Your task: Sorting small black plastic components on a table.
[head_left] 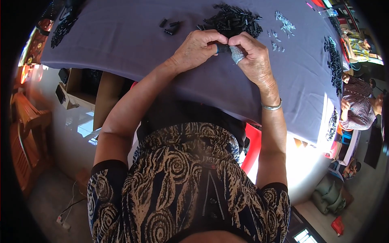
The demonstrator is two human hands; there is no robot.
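Head view shows the left hand (197, 49) and the right hand (254, 56) close together over the cloth (133, 36). Both pinch a small black piece (223, 49) between them, and fingers hide most of it. It is just on the near side of the black pile (239, 20). Silver bits (286, 25) lie to the right. A grey wrap (236, 55) covers one right finger.

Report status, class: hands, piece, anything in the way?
Left hand, right hand: both pinching dark piece. Piece partly hidden by fingers. Black pile just beyond hands.
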